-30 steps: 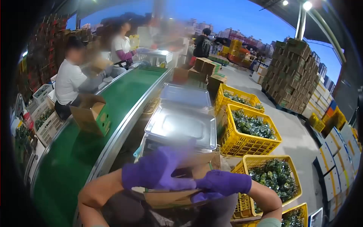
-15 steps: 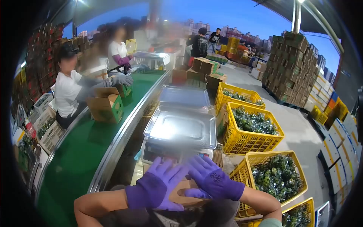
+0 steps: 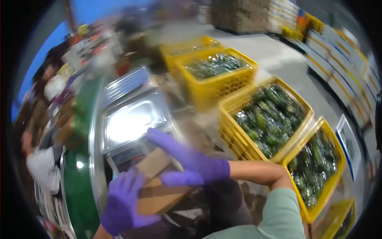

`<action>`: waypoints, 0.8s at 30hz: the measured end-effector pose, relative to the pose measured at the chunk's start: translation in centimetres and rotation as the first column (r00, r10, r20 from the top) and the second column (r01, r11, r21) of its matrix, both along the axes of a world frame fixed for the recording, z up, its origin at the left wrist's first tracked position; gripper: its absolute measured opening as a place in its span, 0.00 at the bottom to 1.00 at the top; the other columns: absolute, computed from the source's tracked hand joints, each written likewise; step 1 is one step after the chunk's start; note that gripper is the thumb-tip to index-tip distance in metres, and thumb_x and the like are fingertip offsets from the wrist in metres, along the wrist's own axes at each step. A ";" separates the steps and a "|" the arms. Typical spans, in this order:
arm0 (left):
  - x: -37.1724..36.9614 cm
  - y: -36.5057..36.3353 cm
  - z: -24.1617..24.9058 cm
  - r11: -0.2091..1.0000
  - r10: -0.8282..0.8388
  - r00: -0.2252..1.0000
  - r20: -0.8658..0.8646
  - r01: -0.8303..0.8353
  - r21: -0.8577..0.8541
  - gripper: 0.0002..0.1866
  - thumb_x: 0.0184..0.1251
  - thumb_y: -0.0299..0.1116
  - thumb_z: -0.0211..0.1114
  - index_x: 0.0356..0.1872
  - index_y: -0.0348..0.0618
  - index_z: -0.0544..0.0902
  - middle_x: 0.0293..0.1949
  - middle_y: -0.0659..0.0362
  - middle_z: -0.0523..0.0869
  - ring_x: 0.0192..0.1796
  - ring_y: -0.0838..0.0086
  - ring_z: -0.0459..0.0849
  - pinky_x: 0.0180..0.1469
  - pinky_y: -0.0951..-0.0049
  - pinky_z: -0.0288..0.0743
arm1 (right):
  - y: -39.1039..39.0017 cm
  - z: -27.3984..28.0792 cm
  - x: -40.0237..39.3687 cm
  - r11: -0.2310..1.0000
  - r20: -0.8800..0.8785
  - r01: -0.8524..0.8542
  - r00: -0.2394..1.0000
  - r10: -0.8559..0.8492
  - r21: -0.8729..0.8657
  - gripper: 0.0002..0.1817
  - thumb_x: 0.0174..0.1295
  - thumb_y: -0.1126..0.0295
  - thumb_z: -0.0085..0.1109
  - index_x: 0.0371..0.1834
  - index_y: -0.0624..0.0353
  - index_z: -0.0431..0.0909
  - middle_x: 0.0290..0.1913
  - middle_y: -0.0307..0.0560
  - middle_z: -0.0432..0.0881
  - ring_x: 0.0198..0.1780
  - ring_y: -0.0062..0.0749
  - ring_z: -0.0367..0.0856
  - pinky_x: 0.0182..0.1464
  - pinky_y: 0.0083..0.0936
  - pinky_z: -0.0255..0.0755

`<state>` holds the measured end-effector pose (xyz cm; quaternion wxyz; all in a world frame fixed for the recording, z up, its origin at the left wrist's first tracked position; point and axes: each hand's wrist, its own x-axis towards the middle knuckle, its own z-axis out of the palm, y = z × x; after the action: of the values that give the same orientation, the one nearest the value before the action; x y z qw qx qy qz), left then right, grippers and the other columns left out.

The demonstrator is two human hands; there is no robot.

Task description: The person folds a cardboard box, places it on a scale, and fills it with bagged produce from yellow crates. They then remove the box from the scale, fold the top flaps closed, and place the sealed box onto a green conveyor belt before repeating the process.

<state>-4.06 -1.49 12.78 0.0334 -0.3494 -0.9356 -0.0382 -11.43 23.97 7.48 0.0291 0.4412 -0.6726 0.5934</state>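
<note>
A brown cardboard box (image 3: 165,199) with raised flaps is close to my body, between my two purple-gloved hands. My left hand (image 3: 125,201) grips its left side, fingers along the far edge and thumb across the near face. My right hand (image 3: 193,161) is at the box's right side, its fingers stretched along a flap and its thumb lying over the top edge. Just beyond the box stands a scale with a shiny metal tray (image 3: 133,119). What is inside the box is hidden.
Yellow crates (image 3: 223,133) of green produce in clear wrapping line my right side. A green conveyor belt (image 3: 81,191) with a metal rail runs on the left, and a co-worker's sleeve (image 3: 43,167) is beyond it. White boxes (image 3: 338,63) are stacked at far right.
My view has swung right and down, so the crates appear nearer the middle. My hands have moved apart around the box, and its flaps now show more.
</note>
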 end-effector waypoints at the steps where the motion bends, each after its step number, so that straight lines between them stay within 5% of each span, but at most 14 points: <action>1: 0.3 -1.0 -0.7 1.000 -0.020 1.000 -0.001 0.020 0.000 0.63 0.30 0.63 0.77 0.69 0.33 0.63 0.63 0.36 0.69 0.62 0.42 0.71 0.63 0.47 0.65 | 2.1 -0.4 0.6 0.995 0.104 0.093 0.991 -0.088 -0.048 0.46 0.64 0.52 0.60 0.77 0.63 0.47 0.78 0.59 0.49 0.78 0.43 0.47 0.77 0.38 0.43; 2: 0.4 -1.8 -1.1 1.000 -0.014 1.000 -0.019 0.014 0.008 0.68 0.26 0.64 0.78 0.69 0.28 0.61 0.64 0.34 0.68 0.65 0.41 0.69 0.66 0.49 0.65 | 4.3 -1.5 1.1 0.946 0.026 0.325 0.945 -0.325 0.007 0.45 0.63 0.54 0.62 0.77 0.62 0.49 0.77 0.59 0.51 0.78 0.42 0.50 0.76 0.37 0.46; 4: 0.2 -0.8 0.7 0.915 0.095 0.982 0.162 -0.150 0.373 0.69 0.29 0.65 0.78 0.72 0.30 0.57 0.66 0.37 0.67 0.67 0.47 0.69 0.66 0.52 0.66 | 10.5 -7.1 -0.9 0.857 0.012 0.514 0.858 -0.514 -0.032 0.43 0.63 0.56 0.62 0.75 0.64 0.52 0.75 0.61 0.55 0.76 0.44 0.54 0.74 0.37 0.51; 6: -0.2 3.2 1.0 0.577 0.160 0.969 0.190 -0.248 0.778 0.65 0.40 0.67 0.73 0.73 0.31 0.55 0.66 0.43 0.67 0.66 0.53 0.70 0.65 0.56 0.66 | 18.9 -11.6 -2.6 0.586 -0.147 0.775 0.625 -0.767 0.236 0.46 0.60 0.50 0.65 0.72 0.70 0.56 0.73 0.66 0.58 0.75 0.54 0.55 0.74 0.40 0.51; 7: -1.2 4.0 0.9 0.407 0.201 0.964 0.174 -0.244 0.880 0.64 0.42 0.66 0.72 0.73 0.32 0.55 0.66 0.43 0.68 0.66 0.54 0.70 0.65 0.56 0.67 | 23.0 -13.8 -3.5 0.539 0.072 0.798 0.542 -0.838 0.270 0.49 0.57 0.46 0.66 0.71 0.70 0.57 0.73 0.70 0.56 0.75 0.57 0.56 0.74 0.43 0.52; 9: -3.8 5.0 0.1 0.191 0.187 0.958 0.217 -0.252 0.949 0.60 0.45 0.64 0.71 0.73 0.33 0.55 0.64 0.44 0.69 0.65 0.56 0.71 0.65 0.58 0.67 | 31.7 -21.0 -6.0 0.258 0.065 0.825 0.261 -0.963 0.503 0.58 0.48 0.40 0.70 0.73 0.67 0.53 0.74 0.74 0.49 0.75 0.66 0.50 0.73 0.48 0.52; 10: -5.4 6.3 -0.9 0.124 0.152 0.952 0.266 -0.285 0.950 0.59 0.46 0.62 0.71 0.73 0.34 0.55 0.64 0.45 0.70 0.64 0.57 0.71 0.65 0.58 0.68 | 34.9 -22.6 -6.6 0.096 0.006 0.763 0.120 -0.993 0.639 0.63 0.44 0.37 0.73 0.75 0.63 0.50 0.76 0.74 0.45 0.75 0.71 0.47 0.73 0.51 0.52; 13: -10.7 13.4 -5.2 0.021 -0.015 0.903 0.428 -0.428 0.903 0.54 0.51 0.58 0.70 0.73 0.35 0.55 0.62 0.46 0.71 0.63 0.59 0.73 0.64 0.60 0.69 | 39.9 -22.6 -8.9 -0.040 -0.022 0.556 -0.040 -0.999 0.830 0.70 0.33 0.33 0.76 0.79 0.41 0.43 0.78 0.67 0.33 0.75 0.78 0.38 0.72 0.61 0.50; 17: -17.9 24.9 -12.1 0.051 -0.248 0.798 0.549 -0.555 0.830 0.48 0.58 0.53 0.68 0.73 0.37 0.56 0.60 0.48 0.74 0.61 0.63 0.74 0.63 0.63 0.70 | 42.9 -23.7 -15.0 -0.107 -0.061 0.515 -0.105 -0.993 0.850 0.67 0.33 0.24 0.67 0.79 0.32 0.44 0.80 0.61 0.30 0.76 0.75 0.32 0.68 0.73 0.47; 18: -19.3 27.2 -13.9 0.070 -0.258 0.790 0.556 -0.559 0.826 0.47 0.60 0.52 0.68 0.73 0.38 0.56 0.59 0.48 0.74 0.60 0.64 0.74 0.63 0.63 0.70 | 44.5 -26.0 -16.3 -0.194 -0.214 0.448 -0.006 -0.977 0.873 0.65 0.36 0.19 0.59 0.79 0.32 0.45 0.80 0.60 0.33 0.77 0.72 0.32 0.70 0.71 0.43; 21: -20.9 33.1 -18.5 0.092 -0.136 0.857 0.497 -0.488 0.868 0.42 0.65 0.48 0.66 0.73 0.40 0.56 0.57 0.50 0.76 0.59 0.66 0.75 0.62 0.65 0.71 | 44.9 -32.3 -18.5 -0.270 -0.356 0.490 0.090 -0.930 0.829 0.63 0.38 0.23 0.59 0.79 0.34 0.46 0.79 0.59 0.36 0.76 0.70 0.35 0.69 0.69 0.45; 23: -21.9 35.3 -20.9 -0.014 -0.192 0.850 0.490 -0.502 0.865 0.39 0.68 0.45 0.65 0.73 0.41 0.56 0.56 0.51 0.77 0.58 0.68 0.76 0.62 0.67 0.72 | 45.4 -34.3 -19.8 -0.249 -0.357 0.518 0.118 -0.927 0.818 0.61 0.39 0.25 0.59 0.78 0.35 0.46 0.78 0.59 0.38 0.75 0.68 0.37 0.69 0.68 0.46; 24: -22.2 35.3 -21.4 -0.173 -0.459 0.754 0.470 -0.595 0.785 0.48 0.62 0.45 0.72 0.74 0.38 0.53 0.62 0.50 0.74 0.62 0.68 0.73 0.66 0.67 0.68 | 45.4 -34.4 -20.5 -0.242 -0.358 0.524 0.132 -0.924 0.816 0.60 0.40 0.26 0.58 0.78 0.35 0.46 0.78 0.58 0.38 0.74 0.68 0.38 0.69 0.67 0.47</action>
<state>-26.29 33.82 -8.66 -0.0358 -0.0924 -0.5120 -0.8533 -31.92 69.40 -26.87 0.0360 -0.2745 -0.9562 0.0948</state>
